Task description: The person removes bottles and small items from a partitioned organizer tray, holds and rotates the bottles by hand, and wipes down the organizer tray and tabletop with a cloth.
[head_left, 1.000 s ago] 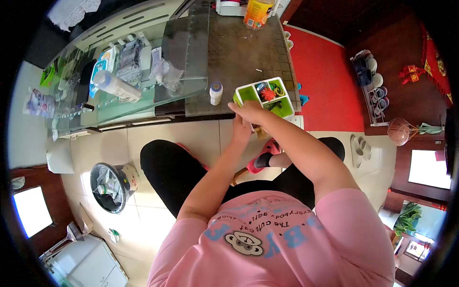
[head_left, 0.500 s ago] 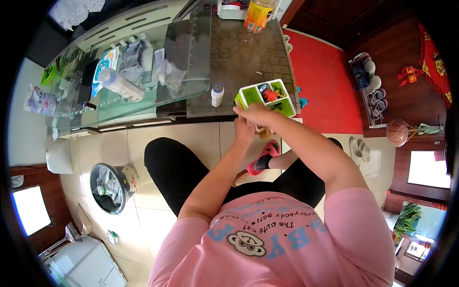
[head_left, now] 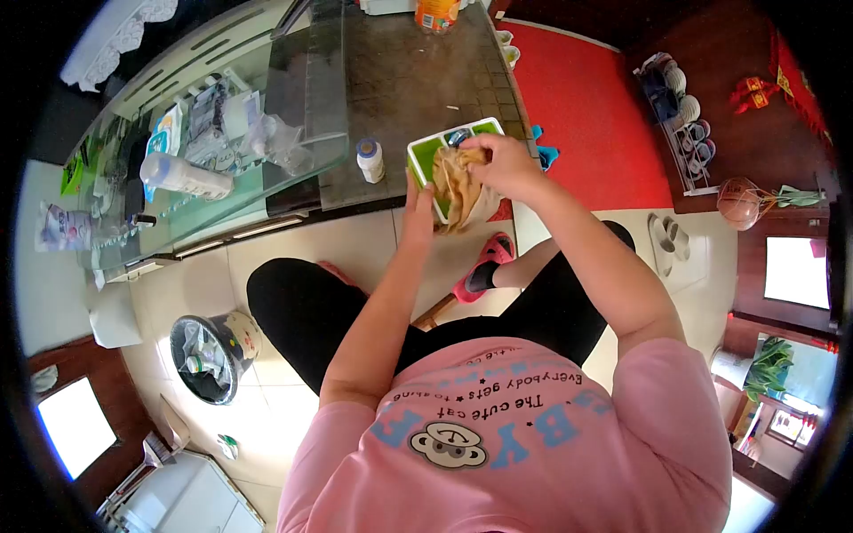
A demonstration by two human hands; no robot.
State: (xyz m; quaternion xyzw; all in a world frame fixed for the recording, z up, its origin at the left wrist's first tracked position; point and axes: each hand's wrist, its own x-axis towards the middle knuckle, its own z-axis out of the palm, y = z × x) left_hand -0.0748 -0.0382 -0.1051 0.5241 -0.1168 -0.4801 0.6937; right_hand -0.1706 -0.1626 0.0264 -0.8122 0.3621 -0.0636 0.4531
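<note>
A white compartment box with green insides (head_left: 429,153) sits at the near edge of the dark counter. My left hand (head_left: 418,213) grips its near left corner, fingers along the outer wall. Over the box, my right hand (head_left: 511,167) pinches a crumpled tan cloth (head_left: 458,191). The cloth droops across the compartments and down past the front edge, hiding most of what lies inside. A small dark-and-blue item (head_left: 458,137) shows at the back of the box. To its left stands a small white bottle with a blue cap (head_left: 370,162).
A glass shelf (head_left: 302,164) on the left carries a large white bottle (head_left: 187,176), wipes and plastic bags. An orange-labelled bottle (head_left: 436,13) stands at the back. Below are a trash bin (head_left: 213,355) and pink shoes (head_left: 484,266); a shoe rack (head_left: 680,124) is at right.
The tan cloth has come up from below the counter edge and now covers much of the box. My hands have separated, the left to the box's side, the right above it. The view has shifted.
</note>
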